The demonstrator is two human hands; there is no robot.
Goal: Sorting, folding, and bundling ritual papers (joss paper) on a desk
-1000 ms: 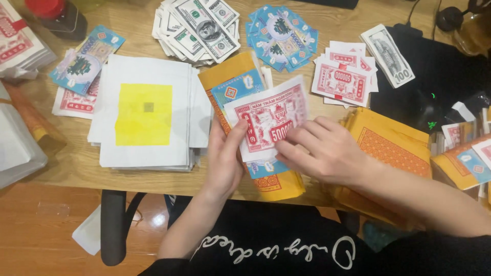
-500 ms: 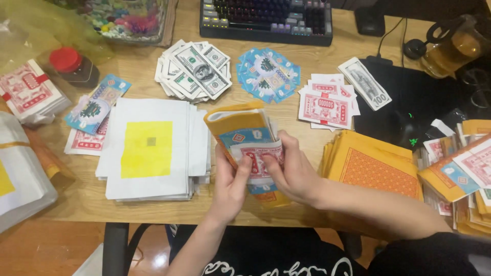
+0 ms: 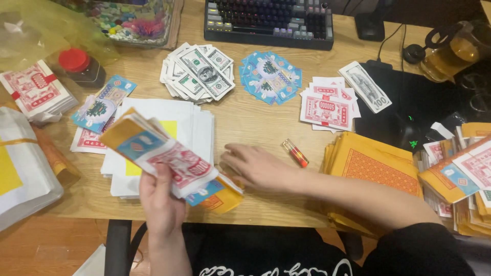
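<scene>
We note the left hand (image 3: 162,204) closed on a mixed paper bundle (image 3: 161,156), lifted over the table edge: light, floppy, slippery sheets; pinch mid-stack. Right hand (image 3: 258,167) rests flat, empty.

We see bare bench (image 3: 255,120) in the middle. The white sheets (image 3: 197,130) block the left, the orange stack (image 3: 373,168) the right, a lighter (image 3: 295,153) between.
</scene>
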